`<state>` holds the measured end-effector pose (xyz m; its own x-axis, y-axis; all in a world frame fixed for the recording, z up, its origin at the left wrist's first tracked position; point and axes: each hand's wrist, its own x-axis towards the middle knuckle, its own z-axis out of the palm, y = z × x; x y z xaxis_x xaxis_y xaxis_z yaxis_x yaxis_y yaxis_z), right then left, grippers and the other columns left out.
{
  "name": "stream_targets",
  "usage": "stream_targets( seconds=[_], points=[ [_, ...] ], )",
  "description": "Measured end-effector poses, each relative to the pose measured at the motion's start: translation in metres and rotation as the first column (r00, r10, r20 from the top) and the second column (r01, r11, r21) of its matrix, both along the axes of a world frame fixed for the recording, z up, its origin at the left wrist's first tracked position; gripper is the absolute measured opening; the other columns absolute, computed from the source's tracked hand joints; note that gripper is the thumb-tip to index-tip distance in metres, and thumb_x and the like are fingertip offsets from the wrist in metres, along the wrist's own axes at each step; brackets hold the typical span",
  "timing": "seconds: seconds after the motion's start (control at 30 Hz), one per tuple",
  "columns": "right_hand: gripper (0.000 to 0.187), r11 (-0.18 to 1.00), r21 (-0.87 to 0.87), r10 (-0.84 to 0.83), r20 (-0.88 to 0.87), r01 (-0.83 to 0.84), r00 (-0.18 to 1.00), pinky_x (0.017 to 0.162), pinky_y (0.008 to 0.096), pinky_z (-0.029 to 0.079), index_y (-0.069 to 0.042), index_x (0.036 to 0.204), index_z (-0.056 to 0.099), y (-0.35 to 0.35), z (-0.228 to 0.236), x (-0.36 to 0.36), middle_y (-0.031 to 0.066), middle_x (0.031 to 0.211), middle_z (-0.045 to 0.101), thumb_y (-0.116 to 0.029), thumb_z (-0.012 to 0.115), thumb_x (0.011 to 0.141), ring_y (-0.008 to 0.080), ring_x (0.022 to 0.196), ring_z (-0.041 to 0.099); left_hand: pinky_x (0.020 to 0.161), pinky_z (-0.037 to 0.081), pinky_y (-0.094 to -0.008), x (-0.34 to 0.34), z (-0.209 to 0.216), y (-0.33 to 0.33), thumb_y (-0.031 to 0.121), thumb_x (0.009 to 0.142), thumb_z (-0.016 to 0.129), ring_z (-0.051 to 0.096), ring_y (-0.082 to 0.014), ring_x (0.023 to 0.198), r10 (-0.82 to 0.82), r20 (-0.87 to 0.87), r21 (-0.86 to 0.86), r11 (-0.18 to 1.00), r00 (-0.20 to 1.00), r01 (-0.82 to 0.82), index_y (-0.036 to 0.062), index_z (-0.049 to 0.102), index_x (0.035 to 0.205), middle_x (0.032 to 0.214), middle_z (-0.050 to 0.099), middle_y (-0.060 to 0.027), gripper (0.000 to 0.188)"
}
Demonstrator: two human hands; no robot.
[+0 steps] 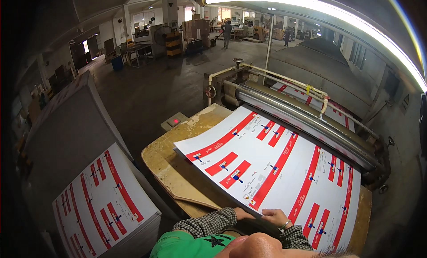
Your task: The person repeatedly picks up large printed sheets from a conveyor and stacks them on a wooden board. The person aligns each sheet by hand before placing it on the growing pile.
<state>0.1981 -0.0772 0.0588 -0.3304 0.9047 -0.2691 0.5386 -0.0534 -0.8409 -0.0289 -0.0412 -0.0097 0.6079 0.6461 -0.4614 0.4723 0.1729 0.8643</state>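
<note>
A large white printed sheet (284, 169) with red bands and small blue marks lies on the worn yellow board (164, 160). Its far edge is at the metal rollers (302, 120) of a machine. My right hand (275, 217) is closed at the sheet's near edge, seemingly pinching it, with a band on the wrist. Just left of it, my left hand (243, 213) reaches to the same edge. Its fingertips are hidden there, so its grip is unclear. Checked sleeves cover both forearms.
A tall stack of similar printed sheets (106, 200) stands at my lower left, beside a large grey stack (75, 116). A handwheel (210, 91) and pipes flank the rollers. A small box with a red light (175, 121) sits by the board. People stand far back.
</note>
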Motion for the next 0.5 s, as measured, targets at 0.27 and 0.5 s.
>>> stream_targets(
  seconds=[0.27, 0.5],
  points=[
    [0.049, 0.912, 0.397, -0.210, 0.230, 0.105, 0.950, 0.085, 0.0374, 0.044, 0.001, 0.100, 0.062, 0.046, -0.043, -0.003, 0.0192, 0.099, 0.061, -0.037, 0.068, 0.071, 0.0314, 0.095, 0.055, 0.098, 0.037, -0.0348, 0.004, 0.000, -0.004, 0.021, 0.068, 0.076, 0.051, -0.0227, 0.110, 0.017, 0.361, 0.181, 0.980, 0.933, -0.088, 0.0004, 0.051, 0.119, 0.118, 0.056, -0.0136, 0.060],
    [0.100, 0.858, 0.377, 0.142, 0.482, -0.350, 0.865, 0.096, 0.0418, 0.035, 0.002, 0.129, 0.038, 0.022, -0.054, -0.007, 0.0274, 0.120, 0.042, -0.056, 0.074, 0.057, 0.0400, 0.114, 0.040, 0.097, 0.038, -0.0346, 0.005, -0.008, 0.005, 0.021, 0.068, 0.076, 0.051, -0.0233, 0.110, 0.046, 0.365, 0.048, 0.996, 0.930, -0.068, -0.0012, 0.050, 0.120, 0.120, 0.054, -0.0151, 0.062]
  ],
)
